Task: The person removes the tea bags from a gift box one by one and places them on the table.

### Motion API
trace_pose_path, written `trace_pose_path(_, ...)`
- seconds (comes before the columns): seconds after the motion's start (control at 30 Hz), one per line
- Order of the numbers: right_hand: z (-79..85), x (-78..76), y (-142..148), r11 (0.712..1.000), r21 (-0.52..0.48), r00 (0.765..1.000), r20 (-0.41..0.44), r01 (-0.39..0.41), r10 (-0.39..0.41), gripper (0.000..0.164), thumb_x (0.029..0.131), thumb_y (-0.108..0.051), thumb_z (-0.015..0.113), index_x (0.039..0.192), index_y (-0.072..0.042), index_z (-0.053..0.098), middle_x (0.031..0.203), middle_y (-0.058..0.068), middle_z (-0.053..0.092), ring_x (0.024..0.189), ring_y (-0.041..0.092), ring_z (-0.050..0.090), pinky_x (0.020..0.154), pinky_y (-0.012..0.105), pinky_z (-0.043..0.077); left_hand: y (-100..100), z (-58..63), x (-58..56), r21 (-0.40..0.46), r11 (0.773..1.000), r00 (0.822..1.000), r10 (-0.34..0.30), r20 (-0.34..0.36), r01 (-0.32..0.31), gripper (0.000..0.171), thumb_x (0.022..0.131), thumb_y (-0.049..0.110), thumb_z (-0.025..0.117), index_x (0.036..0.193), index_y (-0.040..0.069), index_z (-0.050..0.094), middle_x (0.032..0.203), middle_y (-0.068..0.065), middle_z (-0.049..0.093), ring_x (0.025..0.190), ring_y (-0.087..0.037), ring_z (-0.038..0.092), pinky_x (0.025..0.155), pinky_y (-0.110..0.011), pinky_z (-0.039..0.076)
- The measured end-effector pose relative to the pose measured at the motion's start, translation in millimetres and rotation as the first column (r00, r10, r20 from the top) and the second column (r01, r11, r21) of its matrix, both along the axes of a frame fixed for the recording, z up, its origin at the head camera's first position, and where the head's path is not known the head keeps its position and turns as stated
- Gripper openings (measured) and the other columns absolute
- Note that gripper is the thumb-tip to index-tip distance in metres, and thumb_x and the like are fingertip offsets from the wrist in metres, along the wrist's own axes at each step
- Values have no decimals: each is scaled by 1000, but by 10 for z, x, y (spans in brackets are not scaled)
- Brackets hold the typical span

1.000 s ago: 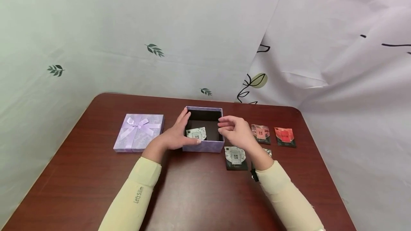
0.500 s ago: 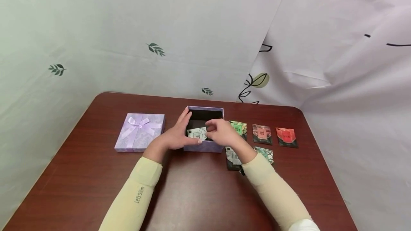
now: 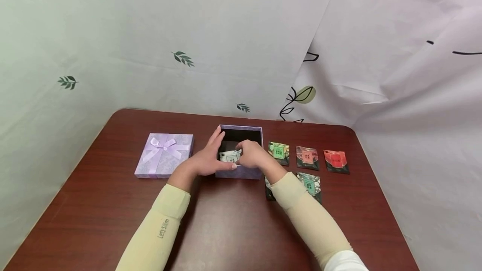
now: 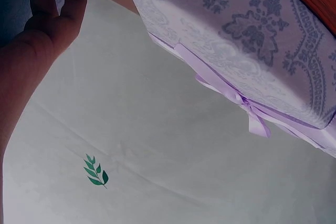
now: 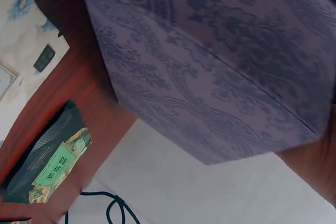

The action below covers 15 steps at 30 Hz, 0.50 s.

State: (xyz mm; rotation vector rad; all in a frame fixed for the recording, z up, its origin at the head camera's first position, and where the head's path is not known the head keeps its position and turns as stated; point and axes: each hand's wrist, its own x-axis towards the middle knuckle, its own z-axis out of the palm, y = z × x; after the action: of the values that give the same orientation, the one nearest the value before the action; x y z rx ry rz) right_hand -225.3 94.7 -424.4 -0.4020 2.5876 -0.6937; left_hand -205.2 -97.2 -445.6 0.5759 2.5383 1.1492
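Observation:
An open purple patterned box (image 3: 242,173), dark inside, stands near the table's back edge. My left hand (image 3: 205,160) steadies its left front corner, the fingers straight along the left wall and the thumb on the front rim. In the left wrist view that hand (image 4: 39,45) shows at the upper left. Inside the box lies a white-patterned sachet (image 3: 227,157). Reaching over the front rim, my right hand (image 3: 253,154) pinches the sachet's right edge; its fingertips are partly hidden. The right wrist view is filled by the box's outer wall (image 5: 210,77).
Left of the box lies its purple lid (image 3: 167,164) with a ribbon bow. On the right are a green sachet (image 3: 278,152), a pinkish-red one (image 3: 307,157), a red one (image 3: 336,161) and a teal one (image 3: 309,184). My right forearm partly covers another sachet (image 3: 269,190).
My right hand has moved left from the box's right rim into the box, to the white-patterned sachet, whose right edge now looks slightly raised. The left hand has kept its place.

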Motion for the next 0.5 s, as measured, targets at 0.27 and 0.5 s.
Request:
trace_pose_path(0.27, -78, -72, -61, 993, 113, 998, 51, 18, -24, 43, 91, -13, 67, 130, 3, 61, 121, 15, 64, 92, 24, 61, 76, 37, 49, 8, -3, 7, 21, 1000, 1000, -3, 1, 3, 117, 83, 48, 79, 161, 7, 1, 165, 1, -17, 149, -32, 12, 109, -51, 32)
trace_pose_path(0.5, -59, -86, -96, 988, 152, 993, 119, -11, -7, 22, 93, -12, 62, 109, 2, 66, 94, 11, 62, 68, 22, 52, 64, 36, 43, 1, -17, 5, 18, 1000, 1000, -6, 1, 6, 118, 83, 48, 79, 161, 7, 0, 165, 0, -17, 149, -31, 9, 110, -51, 30)
